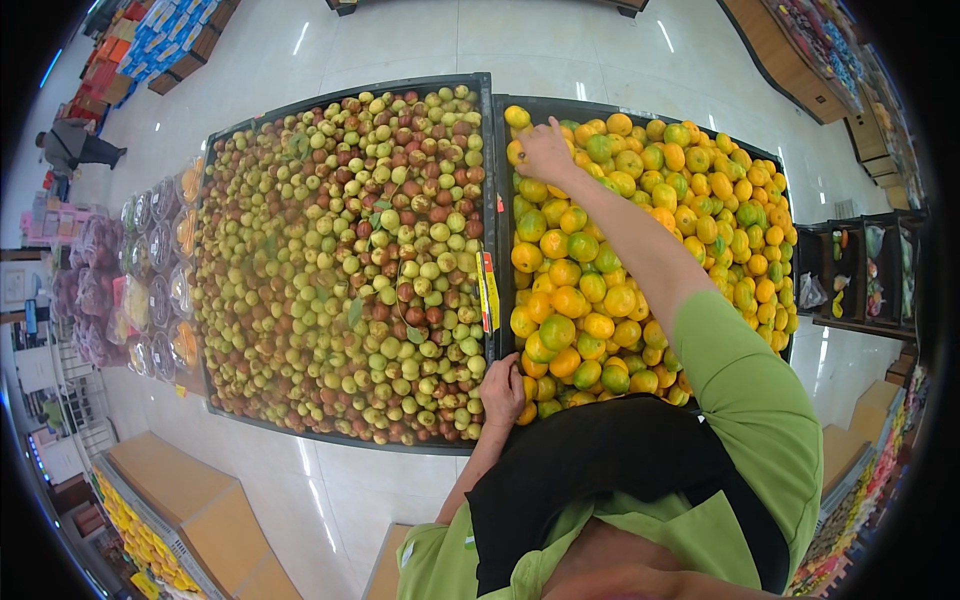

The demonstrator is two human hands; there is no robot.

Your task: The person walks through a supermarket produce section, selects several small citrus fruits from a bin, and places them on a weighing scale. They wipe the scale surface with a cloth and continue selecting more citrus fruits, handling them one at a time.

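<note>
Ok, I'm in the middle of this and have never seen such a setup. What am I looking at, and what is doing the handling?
No robot here: a person in a green short-sleeved shirt and a black apron works barehanded. The one picture comes from the left of two fisheye cameras worn on the head, looking down, so straight edges bend; its left is the person's left.

The black-edged left bin holds small round yellow-green and red-brown fruits; the black-edged right bin holds round orange and green citrus fruits.

The right hand reaches to the right bin's far left corner, at or very near an orange fruit; I can't tell whether it grips it. The left hand is at that bin's near left corner, with no fruit visible in it.
</note>
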